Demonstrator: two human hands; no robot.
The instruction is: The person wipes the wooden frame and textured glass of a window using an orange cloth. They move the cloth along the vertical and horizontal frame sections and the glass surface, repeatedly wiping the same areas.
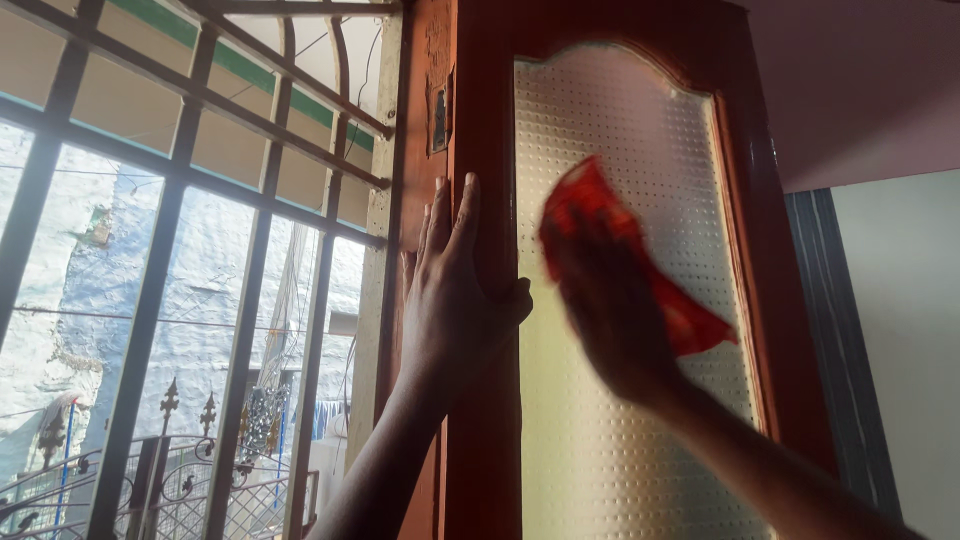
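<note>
Cloth (640, 260), red, is pinched under the blurred right hand (610, 310) and pressed flat against the dimpled glass pane (620, 120). The wooden door frame (480, 130) is clasped at its edge by the left hand (455, 300), fingers extended.

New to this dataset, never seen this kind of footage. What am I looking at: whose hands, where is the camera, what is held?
There is no robot here. One camera sits on a person's head, so both arms reaching up from below are that person's own. The left hand grips the edge of a reddish-brown wooden door, fingers flat on the frame. The right hand, blurred, presses a red cloth against the door's textured frosted glass panel. On the left, a barred window grille looks out on a whitewashed wall.
</note>
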